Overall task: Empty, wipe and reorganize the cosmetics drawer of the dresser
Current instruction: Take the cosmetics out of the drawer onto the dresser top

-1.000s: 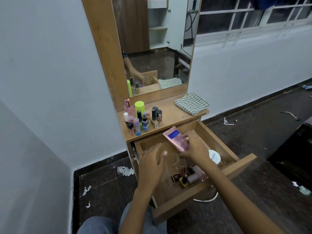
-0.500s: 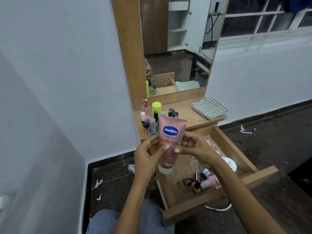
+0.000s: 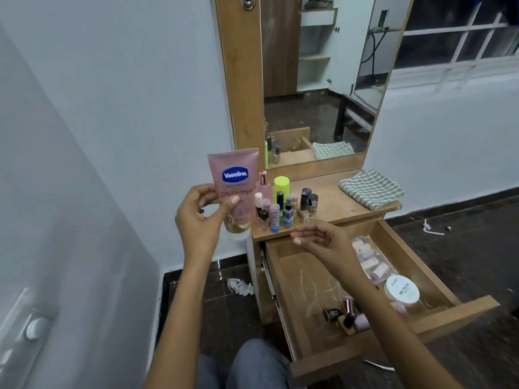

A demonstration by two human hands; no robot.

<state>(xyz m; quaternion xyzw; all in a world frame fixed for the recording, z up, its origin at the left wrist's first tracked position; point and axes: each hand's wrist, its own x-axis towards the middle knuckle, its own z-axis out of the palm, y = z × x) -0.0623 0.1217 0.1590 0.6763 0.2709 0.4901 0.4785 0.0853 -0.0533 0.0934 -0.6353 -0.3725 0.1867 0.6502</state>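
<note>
Item: pink squeeze tube with blue oval label (image 3: 235, 189), held upright, cap downward, long axis vertical, pinched between thumb and fingers of left hand (image 3: 200, 217). Position: in the air just left of the wooden dresser tabletop (image 3: 337, 206), beside the cluster of small bottles (image 3: 283, 209). Right hand (image 3: 323, 242): fingers loosely parted, holding nothing, hovering above the open wooden drawer (image 3: 297, 293). Judgement: placement calls for a short move rightward; left hand is nearer.
</note>
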